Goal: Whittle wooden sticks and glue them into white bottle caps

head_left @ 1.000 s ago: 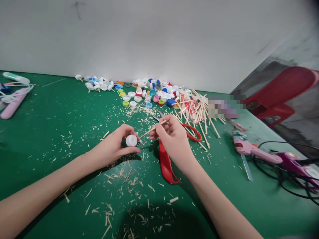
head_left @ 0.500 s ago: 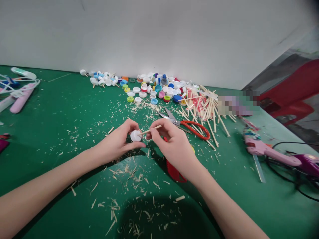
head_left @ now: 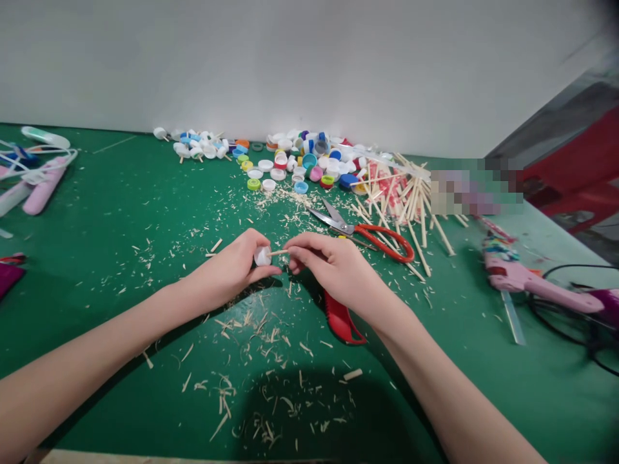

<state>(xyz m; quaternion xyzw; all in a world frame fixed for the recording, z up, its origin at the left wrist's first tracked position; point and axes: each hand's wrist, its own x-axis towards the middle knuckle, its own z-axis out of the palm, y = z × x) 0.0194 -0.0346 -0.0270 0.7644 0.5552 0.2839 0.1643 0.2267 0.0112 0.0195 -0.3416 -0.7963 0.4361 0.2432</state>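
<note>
Clamps white bottle cap [head_left: 262,256] in left hand [head_left: 242,259], pinches wooden stick [head_left: 279,252] against it in right hand [head_left: 338,263], over middle of surface [head_left: 120,219]. Shows stick-fitted caps [head_left: 209,151] at far left; leaves loose caps [head_left: 278,174] and bare sticks [head_left: 423,222] farther right.

Right of the scissors [head_left: 347,228], my feed gives me a pixelated patch [head_left: 471,191] and cut-off red chair [head_left: 587,164]; left of them, the right hand [head_left: 325,259] hides the stick [head_left: 279,252]'s end.

No readable text, labels or numbers anywhere. Red markings on the wrapper [head_left: 385,185] among the wooden sticks [head_left: 423,224] are too blurred to read.
</note>
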